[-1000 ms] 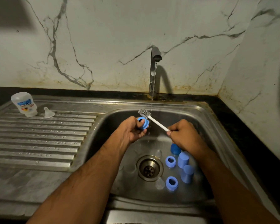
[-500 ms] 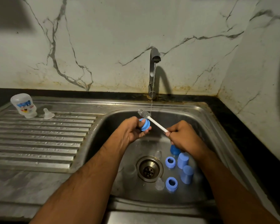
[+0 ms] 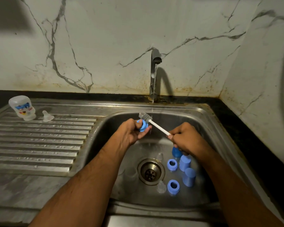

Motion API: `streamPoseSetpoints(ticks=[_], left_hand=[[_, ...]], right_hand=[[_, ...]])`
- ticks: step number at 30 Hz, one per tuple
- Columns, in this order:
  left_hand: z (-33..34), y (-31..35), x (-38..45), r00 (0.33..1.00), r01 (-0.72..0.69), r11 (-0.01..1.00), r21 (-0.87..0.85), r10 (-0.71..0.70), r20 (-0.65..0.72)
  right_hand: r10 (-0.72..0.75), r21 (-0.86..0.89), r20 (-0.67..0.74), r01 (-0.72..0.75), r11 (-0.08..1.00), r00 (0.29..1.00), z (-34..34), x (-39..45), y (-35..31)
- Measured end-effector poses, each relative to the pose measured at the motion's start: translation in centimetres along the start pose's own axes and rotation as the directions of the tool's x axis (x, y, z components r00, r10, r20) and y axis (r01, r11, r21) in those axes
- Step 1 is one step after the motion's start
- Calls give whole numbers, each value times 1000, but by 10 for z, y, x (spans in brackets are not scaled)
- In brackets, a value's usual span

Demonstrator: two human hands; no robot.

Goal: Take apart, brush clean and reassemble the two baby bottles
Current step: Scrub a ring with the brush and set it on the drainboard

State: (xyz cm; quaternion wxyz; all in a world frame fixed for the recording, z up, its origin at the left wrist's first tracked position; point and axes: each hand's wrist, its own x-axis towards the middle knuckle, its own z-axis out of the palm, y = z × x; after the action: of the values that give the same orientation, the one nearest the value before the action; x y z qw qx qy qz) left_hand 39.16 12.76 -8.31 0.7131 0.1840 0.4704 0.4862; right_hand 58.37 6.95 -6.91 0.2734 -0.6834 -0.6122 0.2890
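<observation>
Item: blue collar ring [image 3: 142,125], one screw part of a baby bottle, gripped in the left hand [image 3: 132,133] with the fingers curled round it, opening turned toward the brush. Item: bottle brush [image 3: 152,123], white handle pinched in the curled fingers of the right hand [image 3: 186,139], bristle head just beyond the left fingertips and touching the ring's far rim. Change: over the last second the brush head has kept to the ring's upper edge while the ring has turned slightly in the left fingers, so scrubbing of this part is under way, not finished, by my reading. Item: tap [image 3: 155,74], a thin stream falling just past the left fingertips, which should rinse the ring. Items below the right fingers, on the sink [image 3: 202,122] floor beside the drain [image 3: 150,172]: two more blue rings [image 3: 172,164], blue caps [image 3: 185,162], clear teats [image 3: 161,187], apparently awaiting the brush. Items well left of the left fingers, on the ribbed draining board [image 3: 39,141]: one printed bottle body [image 3: 22,107] upended and one clear teat [image 3: 47,116] beside it, seemingly done. Reassembly not begun.
</observation>
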Motion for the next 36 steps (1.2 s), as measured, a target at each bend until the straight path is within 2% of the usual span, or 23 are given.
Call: streamPoseSetpoints(ticks=[3,6,8,11,15,19,23,28,33,36], left_hand=[[-5,4,2,997,-61,998,-24,60,-38],[-4,3,3,997,-64,996,-59,61,-57],[-3,3,3,997,-67,993,-100,62,-56],[-2,5,2,996,-68,987,-142,60,-60],[-1,5,3,996,-74,995,-71,70,-62],[-2,4,2,999,-38,999,3,38,3],[0,-1,2,998,-9,1000,15,8,66],[-3,2,7,999,-24,997,-68,26,25],[0,4,3,999,-22,999,-48,23,28],[8,-3,3,999,-20,1000,8,19,39]], right_hand=[[33,-11,35,-32,999,999,-8,-2,3],[-16,-112,-55,10,994,998,-14,-4,7],[-17,-105,-114,5,994,993,-17,-3,9],[14,-80,-125,-24,996,992,-19,-4,10],[6,-88,-148,-19,996,989,-20,-6,10],[-30,-142,-144,9,990,989,-12,-9,5],[-87,-203,-140,57,978,986,1,-10,0],[-153,-200,-64,138,970,986,3,-9,-2],[-71,-251,-138,34,967,988,-8,-9,6],[-98,-277,-148,54,959,984,-5,-9,4]])
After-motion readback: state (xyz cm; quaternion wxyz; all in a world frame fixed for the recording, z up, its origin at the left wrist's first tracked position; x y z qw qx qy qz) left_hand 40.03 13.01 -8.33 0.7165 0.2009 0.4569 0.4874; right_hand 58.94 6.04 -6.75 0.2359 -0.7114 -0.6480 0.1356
